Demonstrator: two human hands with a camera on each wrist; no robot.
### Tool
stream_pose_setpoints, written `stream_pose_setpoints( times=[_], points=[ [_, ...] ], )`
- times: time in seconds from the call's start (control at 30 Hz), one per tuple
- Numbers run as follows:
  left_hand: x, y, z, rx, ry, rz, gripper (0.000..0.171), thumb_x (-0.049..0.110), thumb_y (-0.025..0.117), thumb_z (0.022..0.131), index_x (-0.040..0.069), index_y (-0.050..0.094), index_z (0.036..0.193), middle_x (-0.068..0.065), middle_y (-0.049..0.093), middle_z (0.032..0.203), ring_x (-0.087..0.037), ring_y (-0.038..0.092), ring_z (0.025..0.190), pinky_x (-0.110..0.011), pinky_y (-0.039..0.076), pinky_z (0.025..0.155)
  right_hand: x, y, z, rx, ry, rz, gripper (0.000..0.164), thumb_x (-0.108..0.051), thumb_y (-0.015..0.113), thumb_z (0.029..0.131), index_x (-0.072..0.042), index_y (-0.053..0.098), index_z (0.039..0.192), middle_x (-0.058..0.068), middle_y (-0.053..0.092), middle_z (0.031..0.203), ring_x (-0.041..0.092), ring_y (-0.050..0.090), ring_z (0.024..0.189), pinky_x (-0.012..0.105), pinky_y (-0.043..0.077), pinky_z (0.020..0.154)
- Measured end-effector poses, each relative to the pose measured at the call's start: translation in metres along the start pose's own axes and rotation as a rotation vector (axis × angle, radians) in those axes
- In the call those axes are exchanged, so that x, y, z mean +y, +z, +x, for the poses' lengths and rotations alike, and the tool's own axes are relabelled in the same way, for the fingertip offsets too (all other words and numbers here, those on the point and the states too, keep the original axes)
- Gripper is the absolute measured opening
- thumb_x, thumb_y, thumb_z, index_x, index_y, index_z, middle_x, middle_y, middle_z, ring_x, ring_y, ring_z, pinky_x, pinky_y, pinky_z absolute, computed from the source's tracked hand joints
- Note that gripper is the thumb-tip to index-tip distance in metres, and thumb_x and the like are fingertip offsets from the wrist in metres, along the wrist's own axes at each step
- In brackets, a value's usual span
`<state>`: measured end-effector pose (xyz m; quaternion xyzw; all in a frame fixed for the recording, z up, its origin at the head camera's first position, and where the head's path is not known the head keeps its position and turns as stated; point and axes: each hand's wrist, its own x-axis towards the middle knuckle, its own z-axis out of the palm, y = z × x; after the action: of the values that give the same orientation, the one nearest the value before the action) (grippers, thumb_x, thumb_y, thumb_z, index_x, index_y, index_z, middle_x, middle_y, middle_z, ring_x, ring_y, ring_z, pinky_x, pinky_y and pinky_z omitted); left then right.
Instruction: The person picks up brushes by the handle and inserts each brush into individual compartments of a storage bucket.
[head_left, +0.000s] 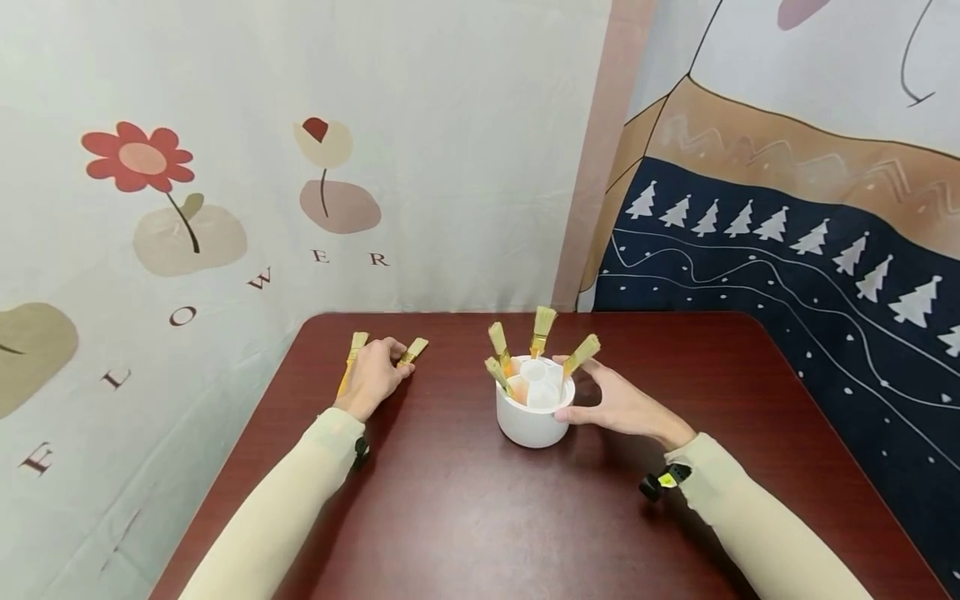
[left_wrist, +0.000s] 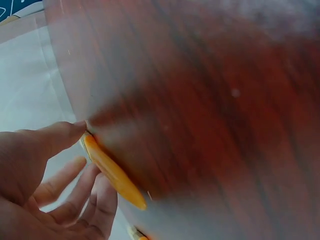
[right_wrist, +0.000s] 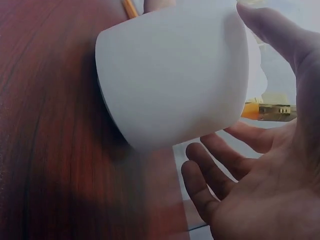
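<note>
On the left of the table my left hand [head_left: 371, 379] pinches a paintbrush [head_left: 417, 347] near its metal band. The orange handle [left_wrist: 116, 172] of this brush points out past the fingers in the left wrist view. Another paintbrush [head_left: 359, 342] lies beside the hand, partly covered by it. My right hand [head_left: 626, 404] grips a round white pot [head_left: 531, 429] from the right, thumb at the rim and fingers around the far side. Several paintbrushes [head_left: 543, 325] stand in the pot, bristles up and leaning outward. White round dividers [head_left: 538, 392] show inside it.
The dark red wooden table [head_left: 480, 517] has its far edge against a pale curtain [head_left: 465, 167] printed with flowers and letters. To the right hangs a dark blue cloth [head_left: 750, 275] with white trees.
</note>
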<state>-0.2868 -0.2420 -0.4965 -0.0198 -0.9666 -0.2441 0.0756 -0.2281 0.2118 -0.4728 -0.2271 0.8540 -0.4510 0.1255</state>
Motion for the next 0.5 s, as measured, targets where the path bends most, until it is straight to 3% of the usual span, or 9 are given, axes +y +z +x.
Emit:
stream_pose_setpoints(
  times=[0.17, 0.33, 0.5],
  points=[
    [0.001, 0.0019, 0.0015, -0.017, -0.034, 0.014, 0.033, 0.019, 0.088, 0.105, -0.001, 0.083, 0.13, -0.021, 0.086, 0.123, -0.04, 0.081, 0.114, -0.056, 0.066, 0.099, 0.0022, -0.0015, 0.0039, -0.012, -0.017, 0.002, 0.097, -0.049, 0.093, 0.098, -0.02, 0.047, 0.178, 0.008, 0.067, 0.162, 0.03, 0.066, 0.143, 0.061, 0.057, 0.12],
    [0.0024, 0.0022, 0.0045, -0.046, -0.008, 0.017, 0.025, 0.018, 0.087, 0.105, 0.004, 0.086, 0.126, -0.017, 0.088, 0.12, -0.039, 0.081, 0.113, -0.056, 0.065, 0.097, 0.0041, -0.0033, 0.0066, -0.024, -0.029, 0.006, 0.096, -0.047, 0.092, 0.098, -0.021, 0.046, 0.179, 0.009, 0.063, 0.169, 0.03, 0.066, 0.145, 0.061, 0.056, 0.121],
    [0.003, 0.0028, 0.0067, -0.095, 0.013, -0.027, 0.024, 0.017, 0.086, 0.107, 0.007, 0.086, 0.129, -0.016, 0.088, 0.122, -0.038, 0.08, 0.115, -0.055, 0.065, 0.099, 0.0053, -0.006, 0.0076, -0.052, -0.013, 0.012, 0.095, -0.049, 0.091, 0.099, -0.022, 0.046, 0.179, 0.012, 0.065, 0.162, 0.03, 0.068, 0.139, 0.063, 0.06, 0.118]
  ],
)
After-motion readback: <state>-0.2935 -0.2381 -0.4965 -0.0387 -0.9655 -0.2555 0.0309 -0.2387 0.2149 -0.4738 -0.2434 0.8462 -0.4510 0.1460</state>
